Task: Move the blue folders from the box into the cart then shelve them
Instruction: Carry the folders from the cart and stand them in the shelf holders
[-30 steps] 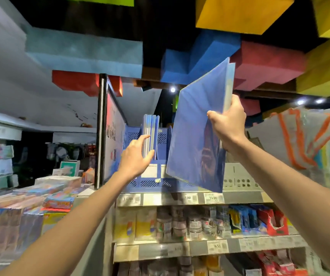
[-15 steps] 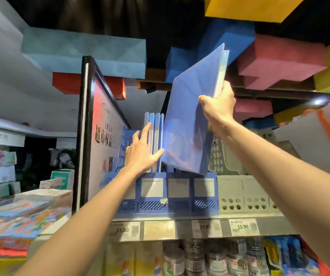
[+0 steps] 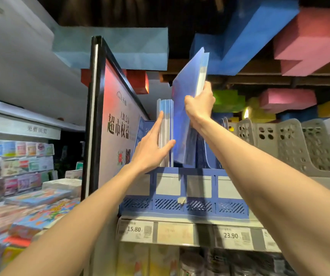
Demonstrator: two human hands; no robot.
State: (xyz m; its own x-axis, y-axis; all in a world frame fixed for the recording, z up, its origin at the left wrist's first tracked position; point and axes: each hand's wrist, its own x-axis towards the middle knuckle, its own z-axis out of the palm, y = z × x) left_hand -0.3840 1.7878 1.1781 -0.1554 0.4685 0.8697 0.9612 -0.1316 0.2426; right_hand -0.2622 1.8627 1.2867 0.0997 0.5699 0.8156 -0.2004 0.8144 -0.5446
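My right hand (image 3: 199, 105) grips a blue folder (image 3: 183, 120) by its upper edge, tilted, with its lower end down in a slot of the blue file rack (image 3: 184, 196) on the top shelf. Several blue folders (image 3: 166, 124) stand upright in the slot just to its left. My left hand (image 3: 152, 148) rests flat against those standing folders, with its fingers straight and its thumb against their spines. The box and the cart are out of view.
A tall black-framed sign board (image 3: 110, 124) stands close on the left of the rack. Grey file racks (image 3: 291, 148) fill the shelf to the right. Price tags (image 3: 138, 230) line the shelf edge. Stacked goods (image 3: 30, 208) lie at lower left, and coloured blocks hang overhead.
My right hand has lowered the blue folder into the rack slot beside the standing folders. My left hand stays on those folders. The view has moved closer to the shelf.
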